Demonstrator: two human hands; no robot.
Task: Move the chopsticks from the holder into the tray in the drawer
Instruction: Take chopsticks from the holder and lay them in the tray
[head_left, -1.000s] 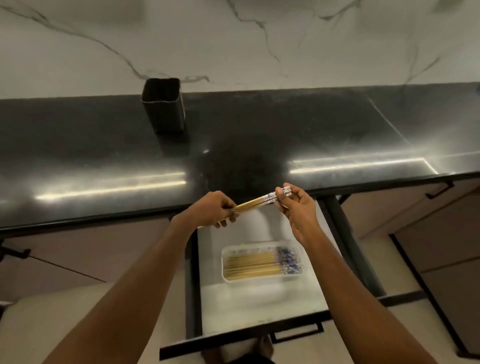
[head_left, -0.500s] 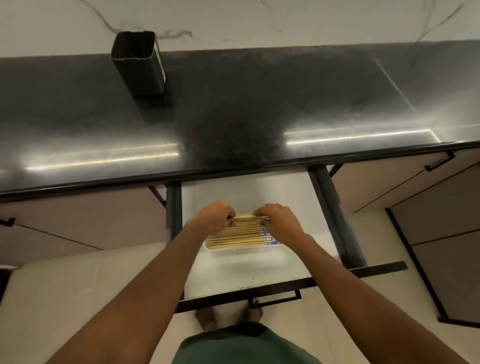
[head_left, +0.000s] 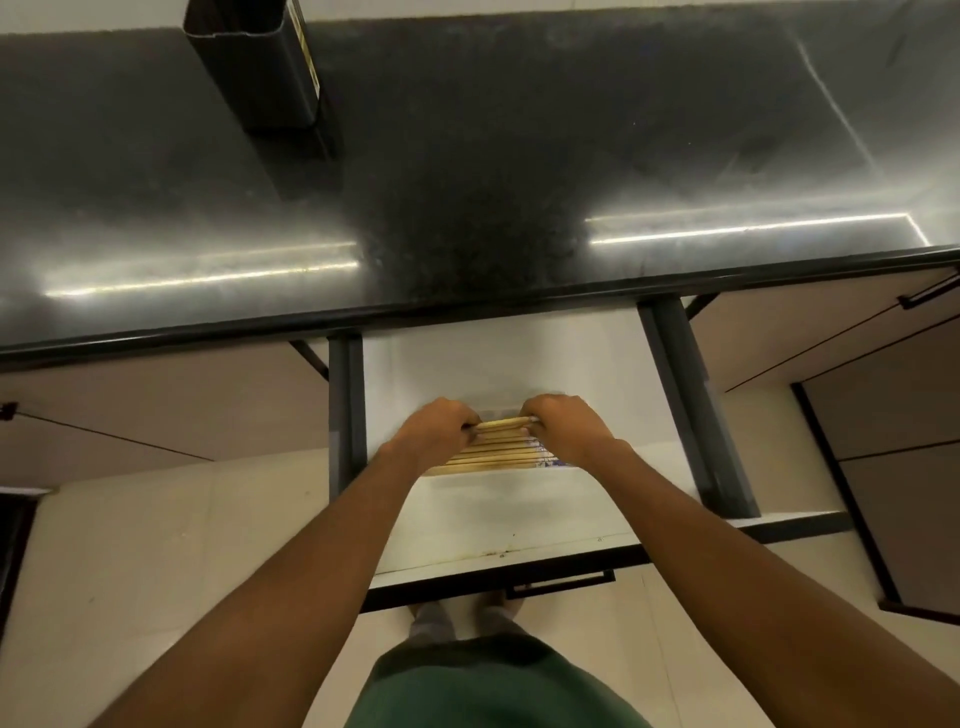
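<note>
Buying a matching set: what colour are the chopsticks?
The chopsticks are pale yellow-tan, best seen in the head view.

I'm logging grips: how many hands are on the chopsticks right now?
2. The left hand grips the left end of the top chopsticks, and the right hand grips their right end, both over the open drawer. No other hand shows.
</note>
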